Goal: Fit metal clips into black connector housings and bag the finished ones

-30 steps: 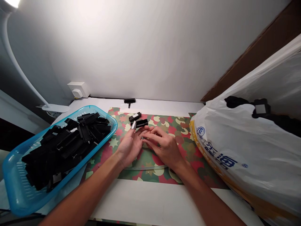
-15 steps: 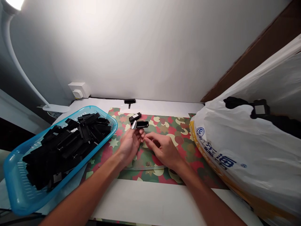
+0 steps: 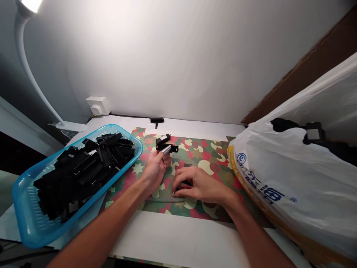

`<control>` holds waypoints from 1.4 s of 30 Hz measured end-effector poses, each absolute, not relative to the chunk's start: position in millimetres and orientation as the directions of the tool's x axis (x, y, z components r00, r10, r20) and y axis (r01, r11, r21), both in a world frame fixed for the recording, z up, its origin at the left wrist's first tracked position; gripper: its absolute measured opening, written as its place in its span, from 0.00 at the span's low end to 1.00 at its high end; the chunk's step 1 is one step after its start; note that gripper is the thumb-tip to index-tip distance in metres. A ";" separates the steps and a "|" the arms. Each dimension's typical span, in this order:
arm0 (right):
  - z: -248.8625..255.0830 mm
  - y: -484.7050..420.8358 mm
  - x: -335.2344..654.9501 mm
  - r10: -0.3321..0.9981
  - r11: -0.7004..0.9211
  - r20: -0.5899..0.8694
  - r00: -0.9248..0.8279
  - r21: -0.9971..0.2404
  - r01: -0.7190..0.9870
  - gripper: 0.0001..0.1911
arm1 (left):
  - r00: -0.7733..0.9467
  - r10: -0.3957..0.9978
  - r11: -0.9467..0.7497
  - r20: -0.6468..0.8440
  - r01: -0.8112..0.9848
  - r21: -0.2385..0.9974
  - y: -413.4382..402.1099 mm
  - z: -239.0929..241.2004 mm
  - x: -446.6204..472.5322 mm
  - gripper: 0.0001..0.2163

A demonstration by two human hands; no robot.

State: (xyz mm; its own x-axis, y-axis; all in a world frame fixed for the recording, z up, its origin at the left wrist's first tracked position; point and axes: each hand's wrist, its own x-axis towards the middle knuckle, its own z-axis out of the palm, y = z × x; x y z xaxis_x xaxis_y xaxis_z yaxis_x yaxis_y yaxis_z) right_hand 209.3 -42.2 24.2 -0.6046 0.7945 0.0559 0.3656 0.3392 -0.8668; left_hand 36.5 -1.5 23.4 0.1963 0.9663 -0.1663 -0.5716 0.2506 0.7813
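My left hand (image 3: 156, 166) hovers over the camouflage-patterned mat (image 3: 212, 156), fingers curled, with a silver metal cap (image 3: 166, 149) on one fingertip. What it holds, if anything, is hidden. My right hand (image 3: 195, 185) lies lower on the mat, fingers bent down and pressing on something small and dark that I cannot make out. Two small black rectangular parts (image 3: 166, 143) lie on the mat just beyond my left fingertips.
A blue plastic basket (image 3: 28, 219) full of black parts stands at the left. A large white printed plastic bag (image 3: 279, 178) with black items on top fills the right. A lamp base (image 3: 71, 126), a wall socket (image 3: 96, 106) and a small black piece (image 3: 156, 120) sit by the wall.
My hands have come apart. The right hand moved down toward me and now presses on the mat; the left stayed up near the two black parts.
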 end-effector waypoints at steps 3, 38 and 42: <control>24.4 -43.4 208.4 0.826 0.301 0.057 -0.560 -0.885 0.354 0.06 | 0.175 0.964 0.267 -0.203 -0.569 0.778 -0.9 22.5 35.9 0.19; 22.0 -29.2 218.9 0.901 0.432 0.429 0.070 -0.901 -0.035 0.01 | 0.383 0.904 0.233 -0.190 -0.069 0.970 -7.7 37.2 30.9 0.16; 21.8 -29.7 219.1 0.903 0.423 0.427 -0.041 -0.903 -0.073 0.02 | 0.399 0.900 0.219 -0.172 -0.076 0.973 -7.4 35.9 28.7 0.10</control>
State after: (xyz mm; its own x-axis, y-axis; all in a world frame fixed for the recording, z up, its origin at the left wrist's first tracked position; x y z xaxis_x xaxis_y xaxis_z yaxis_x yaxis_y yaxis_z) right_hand 219.1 -29.7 21.8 -0.0407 0.9034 0.4268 -0.0732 0.4233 -0.9030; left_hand 28.7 -7.4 35.9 0.3994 0.9005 -0.1720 -0.0756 0.2193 0.9727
